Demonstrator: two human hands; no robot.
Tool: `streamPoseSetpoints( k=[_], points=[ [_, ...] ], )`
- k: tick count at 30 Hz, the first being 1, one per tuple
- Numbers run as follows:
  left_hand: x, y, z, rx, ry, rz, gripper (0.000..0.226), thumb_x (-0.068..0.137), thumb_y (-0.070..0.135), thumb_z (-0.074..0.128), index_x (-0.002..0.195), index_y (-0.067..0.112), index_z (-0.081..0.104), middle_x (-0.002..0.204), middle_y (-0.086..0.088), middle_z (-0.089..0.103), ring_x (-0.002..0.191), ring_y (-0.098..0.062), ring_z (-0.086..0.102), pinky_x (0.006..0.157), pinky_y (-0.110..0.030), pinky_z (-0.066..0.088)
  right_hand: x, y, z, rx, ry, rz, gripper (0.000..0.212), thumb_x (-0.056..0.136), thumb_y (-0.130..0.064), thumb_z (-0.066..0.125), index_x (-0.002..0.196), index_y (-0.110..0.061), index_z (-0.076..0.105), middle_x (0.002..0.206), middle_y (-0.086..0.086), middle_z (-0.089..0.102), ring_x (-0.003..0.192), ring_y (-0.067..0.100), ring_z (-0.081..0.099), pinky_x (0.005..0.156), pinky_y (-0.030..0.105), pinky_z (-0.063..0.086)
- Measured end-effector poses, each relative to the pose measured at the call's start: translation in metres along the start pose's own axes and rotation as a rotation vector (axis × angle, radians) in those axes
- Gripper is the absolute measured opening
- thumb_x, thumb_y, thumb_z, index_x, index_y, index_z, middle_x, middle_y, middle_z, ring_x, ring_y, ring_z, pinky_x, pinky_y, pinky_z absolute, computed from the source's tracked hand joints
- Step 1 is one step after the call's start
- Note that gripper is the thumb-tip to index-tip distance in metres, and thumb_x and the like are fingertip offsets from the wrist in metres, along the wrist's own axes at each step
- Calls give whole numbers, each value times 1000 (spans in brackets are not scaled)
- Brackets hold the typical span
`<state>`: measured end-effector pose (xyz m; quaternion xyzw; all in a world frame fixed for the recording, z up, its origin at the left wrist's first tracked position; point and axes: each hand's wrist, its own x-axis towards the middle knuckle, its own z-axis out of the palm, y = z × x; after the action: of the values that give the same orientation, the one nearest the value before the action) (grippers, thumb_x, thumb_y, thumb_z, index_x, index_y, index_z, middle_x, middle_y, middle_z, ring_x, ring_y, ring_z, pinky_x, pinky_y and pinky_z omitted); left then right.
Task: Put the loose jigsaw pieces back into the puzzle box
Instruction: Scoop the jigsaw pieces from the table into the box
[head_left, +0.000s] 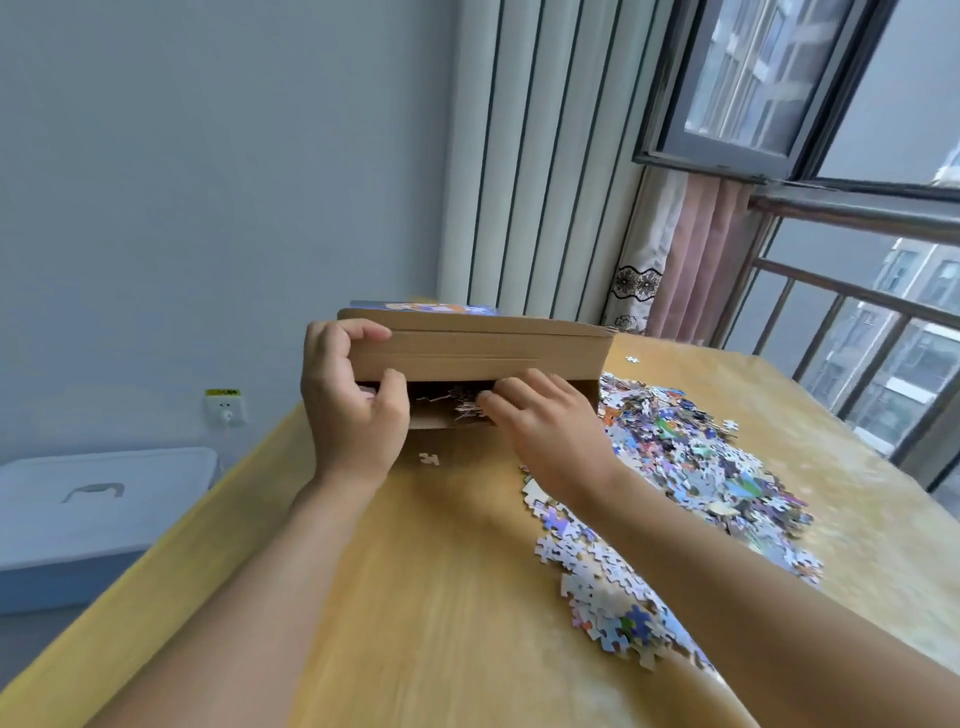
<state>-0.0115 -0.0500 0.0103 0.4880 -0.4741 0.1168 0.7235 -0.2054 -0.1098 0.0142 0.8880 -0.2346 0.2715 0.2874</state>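
Puzzle box (475, 348): on the worktop (441, 597), open side facing the person.
Left hand (353, 400): fingers curled on the box's left end.
Right hand (550, 421): at the opening; fingers pushing pieces in, I think.
Loose jigsaw pieces (691, 467): heap right of the box, nearest the right hand.

A wooden table (441, 597) bears scattered jigsaw pieces (675, 467) and a box (483, 348).

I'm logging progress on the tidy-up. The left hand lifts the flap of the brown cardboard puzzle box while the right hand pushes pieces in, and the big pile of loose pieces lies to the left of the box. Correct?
Not quite. In the head view, the big pile of loose jigsaw pieces lies right of the brown cardboard puzzle box, not left. The rest holds: the left hand lifts its flap, and the right hand pushes pieces inside.
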Motion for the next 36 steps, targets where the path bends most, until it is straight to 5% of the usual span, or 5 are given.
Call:
streamPoseSetpoints(
  k=[6,16,23,27,36],
  points=[
    [0,2,1,-15,-5,-18,33,67,-7,52,96,6,61,99,3,51,89,3,50,49,-15,35,5,-10,8,97,-99,304,21,66,1,80,76,-11,67,62,3,61,56,29,61,51,26,34],
    [-1,2,0,-33,1,-70,34,68,-5,52,95,13,60,100,4,51,89,2,51,48,-20,39,3,13,13,435,-463,429,32,106,-38,39,131,-20,49,118,10,61,106,32,53,86,43,45],
    [0,2,-1,-53,8,-80,34,68,-3,51,94,17,59,96,12,49,90,2,51,49,-19,39,-11,4,-6,351,2,433,18,91,-21,73,107,-14,77,100,0,77,90,23,71,75,40,58],
    [-1,1,-1,-43,-5,-84,35,67,-4,51,94,18,59,99,5,51,91,4,51,52,-17,40,-9,-16,-15,317,-164,128,38,102,-40,52,126,-15,67,119,1,72,108,25,68,86,37,56],
    [-2,1,-1,-45,1,-89,36,67,-7,51,94,16,59,98,5,51,88,3,50,51,-28,41,1,10,2,449,-481,368,70,97,-72,27,145,-24,47,130,5,64,117,25,59,89,40,50]
  ],
)
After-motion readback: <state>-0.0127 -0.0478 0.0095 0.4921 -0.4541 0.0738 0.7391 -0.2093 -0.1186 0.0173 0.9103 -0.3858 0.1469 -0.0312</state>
